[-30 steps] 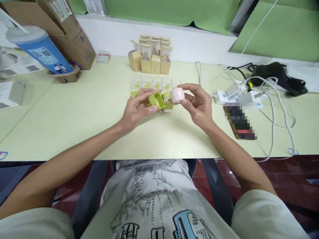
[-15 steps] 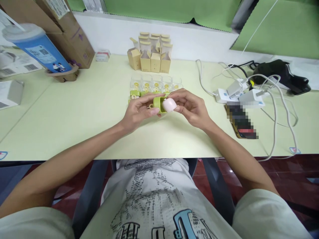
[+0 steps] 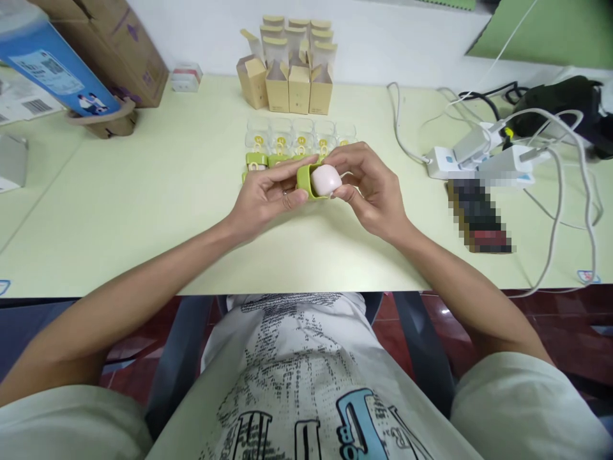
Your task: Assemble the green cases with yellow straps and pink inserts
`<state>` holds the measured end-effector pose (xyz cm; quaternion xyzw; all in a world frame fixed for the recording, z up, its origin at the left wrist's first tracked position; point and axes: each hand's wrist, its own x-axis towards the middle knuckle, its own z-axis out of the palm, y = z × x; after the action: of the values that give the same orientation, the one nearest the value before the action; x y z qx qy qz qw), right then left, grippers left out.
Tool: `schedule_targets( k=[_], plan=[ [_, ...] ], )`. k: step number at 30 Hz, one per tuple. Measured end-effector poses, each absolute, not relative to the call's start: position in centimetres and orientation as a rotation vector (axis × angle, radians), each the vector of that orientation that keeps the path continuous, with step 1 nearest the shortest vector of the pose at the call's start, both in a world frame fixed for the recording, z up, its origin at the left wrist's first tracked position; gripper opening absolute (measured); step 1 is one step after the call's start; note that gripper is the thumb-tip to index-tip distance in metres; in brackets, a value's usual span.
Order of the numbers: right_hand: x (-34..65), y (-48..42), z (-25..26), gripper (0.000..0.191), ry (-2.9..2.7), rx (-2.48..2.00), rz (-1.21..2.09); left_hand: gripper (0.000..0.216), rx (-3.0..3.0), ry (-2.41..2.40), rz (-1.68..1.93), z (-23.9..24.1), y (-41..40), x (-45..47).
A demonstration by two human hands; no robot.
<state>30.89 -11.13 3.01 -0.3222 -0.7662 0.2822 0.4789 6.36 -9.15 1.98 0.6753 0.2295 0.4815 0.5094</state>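
Observation:
My left hand (image 3: 268, 191) is closed on a small green sleeve-like cover (image 3: 303, 181), gripping it between thumb and fingers. A glossy pale pink rounded case (image 3: 326, 181) sits partly inside the cover's open right side. Pinching that case from the right is my right hand (image 3: 368, 185), its thumb below and fingers above. Both hands are over the table, close together. Just behind them stand several green-covered pieces (image 3: 257, 160) with ring loops, partly hidden by my fingers, and a row of clear plastic containers (image 3: 281, 131) with yellow round tags.
Several open tan cardboard boxes (image 3: 300, 86) stand against the wall. At left are a blue cup (image 3: 60, 64) in a carton holder and a large brown box (image 3: 124, 51). White chargers with cables (image 3: 479, 153) and a pixelated phone (image 3: 481, 217) lie at right.
The pink case sits a little deeper in the green cover, and the two hands are slightly closer. My view has tilted down, so the table things appear higher.

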Motion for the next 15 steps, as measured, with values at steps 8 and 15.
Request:
schedule_targets(
  k=[8, 15],
  plan=[
    [30.5, -11.5, 2.3, 0.058, -1.865, -0.86, 0.615, 0.064, 1.51, 0.538, 1.057, 1.2, -8.2, 6.5],
    [30.6, -11.3, 1.5, 0.052, -1.962, -0.823, 0.382, 0.063, 1.605, 0.501, 1.047, 1.0, -8.1, 6.5]
  ],
)
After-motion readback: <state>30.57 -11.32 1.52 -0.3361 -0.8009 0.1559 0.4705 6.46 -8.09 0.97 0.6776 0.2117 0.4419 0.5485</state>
